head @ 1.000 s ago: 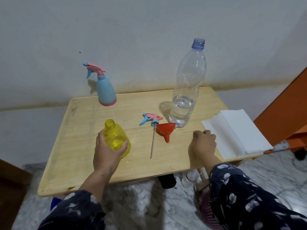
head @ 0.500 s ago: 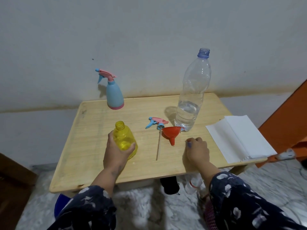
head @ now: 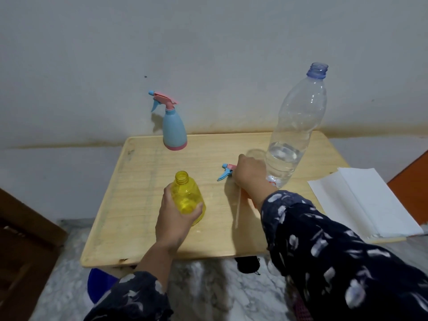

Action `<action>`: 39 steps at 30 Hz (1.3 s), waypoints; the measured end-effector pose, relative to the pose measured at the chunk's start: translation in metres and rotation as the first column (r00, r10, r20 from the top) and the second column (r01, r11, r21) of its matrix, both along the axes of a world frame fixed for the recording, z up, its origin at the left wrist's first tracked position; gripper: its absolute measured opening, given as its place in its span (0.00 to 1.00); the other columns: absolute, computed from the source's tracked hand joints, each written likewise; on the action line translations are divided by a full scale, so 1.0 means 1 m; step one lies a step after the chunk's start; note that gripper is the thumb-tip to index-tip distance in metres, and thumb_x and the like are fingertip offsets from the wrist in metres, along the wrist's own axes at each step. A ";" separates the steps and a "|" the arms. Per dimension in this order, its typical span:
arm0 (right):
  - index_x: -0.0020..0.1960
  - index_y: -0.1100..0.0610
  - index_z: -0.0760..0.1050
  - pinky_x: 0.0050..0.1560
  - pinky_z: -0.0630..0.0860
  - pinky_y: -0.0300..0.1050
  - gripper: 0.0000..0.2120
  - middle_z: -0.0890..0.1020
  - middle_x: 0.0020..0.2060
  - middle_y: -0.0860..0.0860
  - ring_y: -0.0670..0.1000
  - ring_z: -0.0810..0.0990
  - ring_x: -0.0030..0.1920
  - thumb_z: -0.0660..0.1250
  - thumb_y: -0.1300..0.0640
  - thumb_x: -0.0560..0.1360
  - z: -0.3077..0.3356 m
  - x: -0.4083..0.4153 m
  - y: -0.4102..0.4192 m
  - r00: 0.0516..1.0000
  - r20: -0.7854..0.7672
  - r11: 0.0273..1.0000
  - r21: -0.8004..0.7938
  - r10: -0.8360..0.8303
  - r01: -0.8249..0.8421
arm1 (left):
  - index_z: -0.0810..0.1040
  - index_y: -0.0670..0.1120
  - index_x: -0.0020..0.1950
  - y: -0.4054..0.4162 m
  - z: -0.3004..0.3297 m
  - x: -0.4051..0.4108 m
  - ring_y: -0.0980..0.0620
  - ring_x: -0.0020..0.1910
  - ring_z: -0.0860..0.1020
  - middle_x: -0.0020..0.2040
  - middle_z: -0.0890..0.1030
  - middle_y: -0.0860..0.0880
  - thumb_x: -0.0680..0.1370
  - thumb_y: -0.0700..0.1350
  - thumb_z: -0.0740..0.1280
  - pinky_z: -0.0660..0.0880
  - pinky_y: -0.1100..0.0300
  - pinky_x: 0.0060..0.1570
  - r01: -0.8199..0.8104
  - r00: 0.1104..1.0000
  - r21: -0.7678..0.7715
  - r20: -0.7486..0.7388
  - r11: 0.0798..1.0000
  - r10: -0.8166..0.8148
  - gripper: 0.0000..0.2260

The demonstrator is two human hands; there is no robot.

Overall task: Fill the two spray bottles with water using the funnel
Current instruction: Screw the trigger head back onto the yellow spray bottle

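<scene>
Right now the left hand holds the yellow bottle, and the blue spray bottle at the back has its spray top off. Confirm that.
Not quite. The head view shows the blue spray bottle at the back with its pink spray top on. The left hand does hold the yellow bottle, and that one is open at the neck.

We see the capped spray bottle (head: pixel 174 129) at the table's (head: pixel 139 205) back, the open bottle (head: pixel 188 198) in front, the water bottle (head: pixel 294 135) right, paper (head: pixel 366 200) further right.
</scene>
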State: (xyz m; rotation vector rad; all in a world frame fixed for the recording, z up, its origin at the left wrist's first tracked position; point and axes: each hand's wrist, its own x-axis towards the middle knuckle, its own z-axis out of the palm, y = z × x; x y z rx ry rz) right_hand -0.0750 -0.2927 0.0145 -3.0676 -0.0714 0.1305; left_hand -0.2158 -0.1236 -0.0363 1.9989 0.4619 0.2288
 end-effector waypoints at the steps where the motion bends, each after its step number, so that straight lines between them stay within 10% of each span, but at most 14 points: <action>1: 0.58 0.58 0.69 0.47 0.69 0.46 0.12 0.79 0.50 0.54 0.55 0.78 0.51 0.62 0.55 0.76 -0.001 0.004 0.002 0.999 -0.041 1.000 -0.018 -0.021 0.020 | 0.60 0.62 0.67 0.000 0.000 0.000 0.50 0.56 0.76 0.61 0.76 0.55 0.67 0.57 0.77 0.75 0.51 0.54 -0.003 1.000 -0.002 0.002 1.000 0.003 0.36; 14: 0.37 0.60 0.77 0.28 0.67 0.43 0.05 0.79 0.33 0.53 0.52 0.75 0.31 0.71 0.59 0.68 0.026 0.035 0.020 0.957 -0.254 0.859 0.449 -0.143 0.248 | 0.62 0.61 0.66 0.000 -0.003 0.002 0.50 0.57 0.76 0.61 0.75 0.56 0.60 0.63 0.73 0.76 0.49 0.54 -0.020 0.999 0.014 0.032 1.000 0.019 0.37; 21: 0.57 0.63 0.77 0.41 0.80 0.41 0.10 0.82 0.39 0.56 0.51 0.82 0.36 0.67 0.63 0.76 0.124 0.007 0.036 0.989 -0.148 0.283 0.950 0.023 0.135 | 0.60 0.60 0.68 0.000 0.004 -0.001 0.52 0.56 0.74 0.60 0.72 0.58 0.67 0.56 0.76 0.72 0.57 0.49 -0.008 1.000 0.066 -0.006 0.998 0.008 0.35; 25: 0.63 0.59 0.73 0.48 0.82 0.44 0.17 0.81 0.40 0.53 0.53 0.85 0.44 0.68 0.62 0.75 0.165 -0.011 0.047 0.999 0.050 0.130 0.990 0.009 -0.051 | 0.60 0.60 0.67 -0.002 0.007 -0.001 0.51 0.56 0.75 0.60 0.73 0.58 0.66 0.57 0.76 0.71 0.57 0.48 -0.012 0.999 0.063 -0.030 0.998 0.014 0.35; 39: 0.58 0.53 0.72 0.51 0.82 0.48 0.19 0.79 0.45 0.52 0.52 0.83 0.43 0.74 0.61 0.70 0.141 -0.054 0.070 0.943 0.331 0.135 0.934 0.017 -0.331 | 0.58 0.59 0.70 0.001 0.012 0.002 0.50 0.59 0.75 0.63 0.73 0.56 0.67 0.60 0.74 0.71 0.57 0.47 0.012 0.997 0.087 -0.082 0.996 -0.005 0.37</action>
